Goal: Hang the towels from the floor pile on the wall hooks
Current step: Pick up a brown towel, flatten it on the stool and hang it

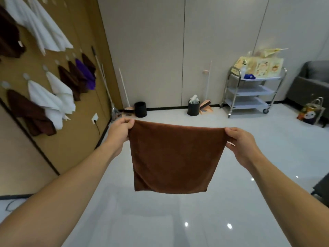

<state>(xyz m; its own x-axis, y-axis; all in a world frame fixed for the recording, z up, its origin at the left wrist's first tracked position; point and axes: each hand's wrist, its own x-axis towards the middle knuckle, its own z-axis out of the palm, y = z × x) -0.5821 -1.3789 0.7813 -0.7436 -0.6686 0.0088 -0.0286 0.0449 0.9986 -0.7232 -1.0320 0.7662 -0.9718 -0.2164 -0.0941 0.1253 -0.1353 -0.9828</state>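
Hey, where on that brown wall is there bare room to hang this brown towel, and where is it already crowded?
Bare board shows below the lower towel row, down to the wall socket, though no free hook is visible there. The upper row and lower row are crowded, every visible hook taken. Left hand and right hand hold the brown towel over open floor.

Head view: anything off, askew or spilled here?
Little stands out. The brown towel hangs flat and clear of the floor, its top corners pinched by the left hand and right hand. Only oddity: white paper sticks up out of the right-hand black bin by the far wall.
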